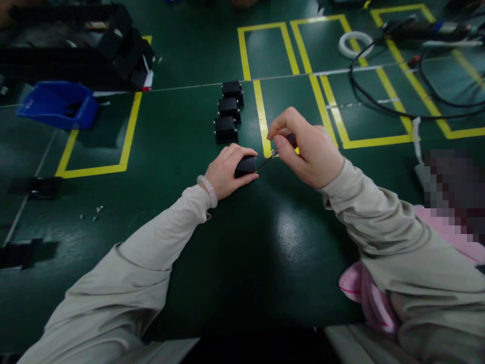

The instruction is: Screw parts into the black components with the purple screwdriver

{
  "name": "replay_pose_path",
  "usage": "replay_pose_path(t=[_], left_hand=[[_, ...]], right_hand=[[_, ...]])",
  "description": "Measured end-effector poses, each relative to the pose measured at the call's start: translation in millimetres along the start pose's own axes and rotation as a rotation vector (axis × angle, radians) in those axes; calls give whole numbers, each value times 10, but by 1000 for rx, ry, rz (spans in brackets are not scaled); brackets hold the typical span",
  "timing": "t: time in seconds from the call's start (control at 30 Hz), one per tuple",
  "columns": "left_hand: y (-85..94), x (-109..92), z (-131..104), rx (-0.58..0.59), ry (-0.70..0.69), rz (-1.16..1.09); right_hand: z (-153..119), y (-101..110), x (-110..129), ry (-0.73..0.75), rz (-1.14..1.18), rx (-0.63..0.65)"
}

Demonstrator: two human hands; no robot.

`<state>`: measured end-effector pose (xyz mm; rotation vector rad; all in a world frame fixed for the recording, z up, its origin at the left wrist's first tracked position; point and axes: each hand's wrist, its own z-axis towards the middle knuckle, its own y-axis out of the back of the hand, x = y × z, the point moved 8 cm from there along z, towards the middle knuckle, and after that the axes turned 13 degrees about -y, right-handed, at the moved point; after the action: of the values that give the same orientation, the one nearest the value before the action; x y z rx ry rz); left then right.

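Observation:
My left hand [228, 171] is closed around a small black box [246, 166], which rests on the green table [242, 242]. In my right hand [306, 146] is a screwdriver [291, 140], its handle mostly hidden by the fingers. The thin shaft slants down to the left, and its tip meets the right end of the box. Beyond my left hand, several black boxes of the same kind stand in a row, the nearest black box [226, 129] showing small screws at its ends.
A blue bin [60, 105] sits at the left, before a black rack [113, 50]. Loose screws [94, 215] lie left of my left arm. At the right are a white tape roll [355, 44], a black cable [373, 98] and a pink cloth [373, 298].

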<state>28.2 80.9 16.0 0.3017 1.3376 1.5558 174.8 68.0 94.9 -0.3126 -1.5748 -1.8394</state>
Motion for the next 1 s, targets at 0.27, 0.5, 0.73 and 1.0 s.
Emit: replay_pose_path(t=[0.27, 0.5, 0.73, 1.0], left_hand=[[-10, 3, 5, -4, -7, -7], [-2, 4, 1, -8, -13, 0], [-3, 0, 4, -4, -6, -9], [2, -8, 4, -7, -12, -6]], right_hand=[[6, 0, 11, 38, -14, 3], [4, -5, -11, -20, -8, 10], [4, -6, 2, 14, 19, 20], [-4, 19, 7, 2, -7, -10]])
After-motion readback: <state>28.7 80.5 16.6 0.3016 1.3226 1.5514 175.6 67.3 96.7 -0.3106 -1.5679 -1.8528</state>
